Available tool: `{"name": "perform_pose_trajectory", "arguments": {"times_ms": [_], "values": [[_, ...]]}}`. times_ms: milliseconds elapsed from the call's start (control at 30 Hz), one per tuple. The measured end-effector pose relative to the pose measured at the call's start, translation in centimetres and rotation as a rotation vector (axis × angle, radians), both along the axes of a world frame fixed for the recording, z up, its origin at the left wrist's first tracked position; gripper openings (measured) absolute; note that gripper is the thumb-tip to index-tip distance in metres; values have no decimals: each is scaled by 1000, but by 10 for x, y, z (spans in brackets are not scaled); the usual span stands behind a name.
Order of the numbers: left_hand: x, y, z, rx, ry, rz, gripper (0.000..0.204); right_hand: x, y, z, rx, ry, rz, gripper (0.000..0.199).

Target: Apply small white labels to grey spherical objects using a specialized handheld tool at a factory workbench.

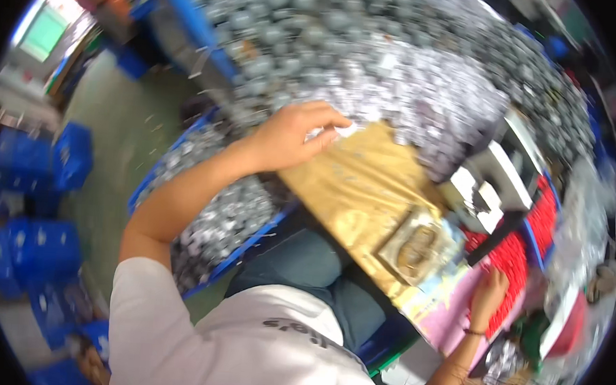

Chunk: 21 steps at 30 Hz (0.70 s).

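My left hand (294, 136) reaches over the left end of the tan-covered work surface (355, 178), beside the pile of small white pieces (413, 86). Its thumb and fingers close on a small white piece (347, 130), blurred at the tips. At the right, my right hand (489, 292) is down at a heap of small red pieces (519, 258). Its fingers are smeared and partly lost against the red. Between the hands, a squarish block with a brownish oval centre (414, 252) lies near the front edge. Behind it stands a white and grey bench device (496, 179) with a dark arm.
Grey rounded parts (312, 16) are heaped across the back. A blue-rimmed container of shiny pieces (229, 209) sits below my left forearm. Blue bins (40, 254) stand on the floor at left. Clear plastic bags (574, 230) hang at far right.
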State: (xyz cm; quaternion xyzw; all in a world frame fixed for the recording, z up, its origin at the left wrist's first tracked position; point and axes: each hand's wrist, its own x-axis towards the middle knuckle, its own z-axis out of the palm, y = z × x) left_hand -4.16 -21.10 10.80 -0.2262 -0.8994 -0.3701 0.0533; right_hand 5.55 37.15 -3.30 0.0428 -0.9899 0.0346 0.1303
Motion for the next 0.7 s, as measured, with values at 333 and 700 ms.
{"name": "perform_pose_trajectory", "arguments": {"times_ms": [333,700], "values": [[-97,187,-95,-282,247,-90,35,-10,-17,5,-73,81,-18,11],[-90,154,-93,-81,125,-23,12,-14,-25,10,-158,189,22,17]]}}
